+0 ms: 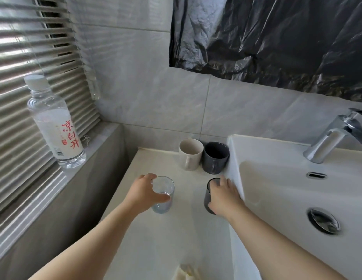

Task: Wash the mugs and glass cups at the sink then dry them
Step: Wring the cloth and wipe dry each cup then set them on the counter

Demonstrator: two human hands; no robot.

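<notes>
Gripping clear glass (165, 185) in left hand (144, 191), right hand (224, 199) gripping dark glass (207, 196)

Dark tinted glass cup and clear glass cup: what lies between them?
Nothing: in the head view only bare white countertop separates the clear glass cup from the dark tinted glass cup.

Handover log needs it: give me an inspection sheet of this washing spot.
Surface: white counter left of the sink.
Job's things: clear glass and dark glass upright; cream mug and grey mug upright, side by side at the wall.
Clutter: bottle on the window ledge; cloth at the counter's near edge.
Hands: left hand grips the clear glass; right hand grips the dark glass.
Cables: nothing seen.
Surroundings: blinds, tiled wall, black plastic sheet, tap not running.
</notes>
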